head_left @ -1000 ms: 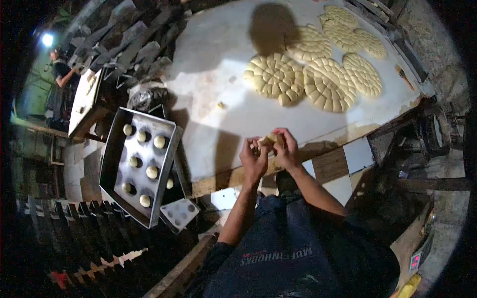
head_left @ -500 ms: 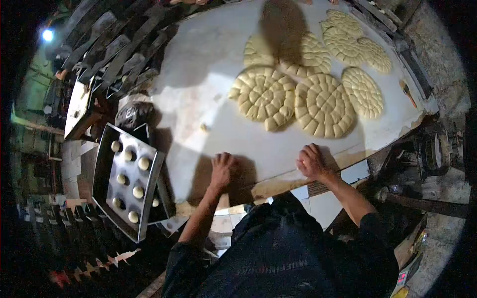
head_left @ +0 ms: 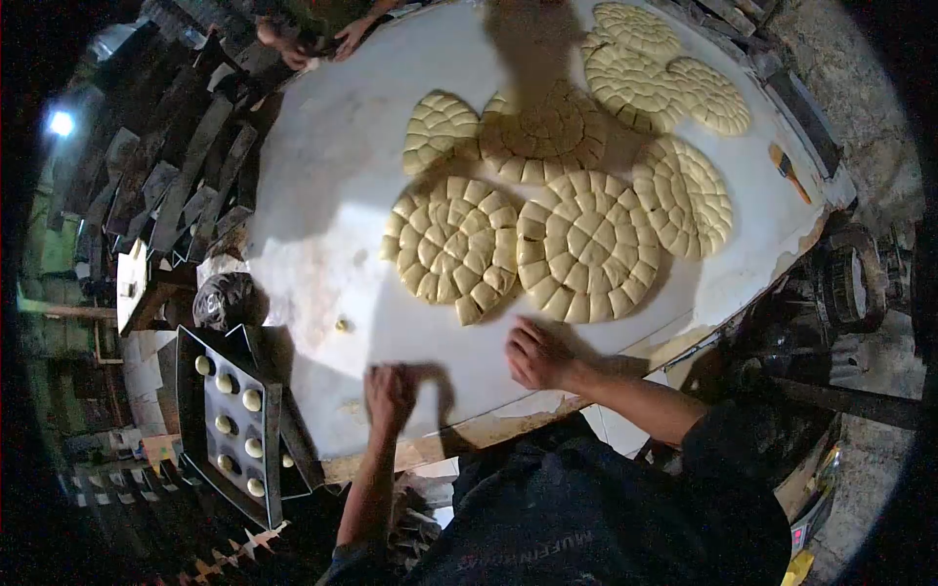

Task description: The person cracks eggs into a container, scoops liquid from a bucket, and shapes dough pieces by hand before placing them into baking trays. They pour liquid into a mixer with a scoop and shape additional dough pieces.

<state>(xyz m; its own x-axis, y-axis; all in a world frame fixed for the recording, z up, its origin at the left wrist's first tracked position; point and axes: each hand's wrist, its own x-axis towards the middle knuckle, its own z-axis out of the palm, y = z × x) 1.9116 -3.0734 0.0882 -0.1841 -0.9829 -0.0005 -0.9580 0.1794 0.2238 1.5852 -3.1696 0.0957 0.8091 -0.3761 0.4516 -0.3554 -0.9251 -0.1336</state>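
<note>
My left hand (head_left: 390,396) is closed above the near edge of the pale tabletop (head_left: 322,234), with curled fingers; whatever it may hold is hidden. My right hand (head_left: 537,356), fingers also curled in, is just below a round of cut dough pieces (head_left: 588,246). Beside that round lies another dough round (head_left: 451,240), a small piece sticking out at its lower edge. More rounds lie behind, one partly in shadow (head_left: 543,132) and one at the right (head_left: 684,197). A small dough scrap (head_left: 342,325) sits left of the rounds.
A metal tray (head_left: 273,459) with several dough balls stands at the left, near a dark plastic bundle (head_left: 224,301). Another person's hands (head_left: 320,47) are at the table's far left edge. A brush (head_left: 789,174) lies at the right.
My hands were together on a piece of dough, then moved apart; both are now closed and closer together than half a second ago. The view has shifted, and the other person's hands show more.
</note>
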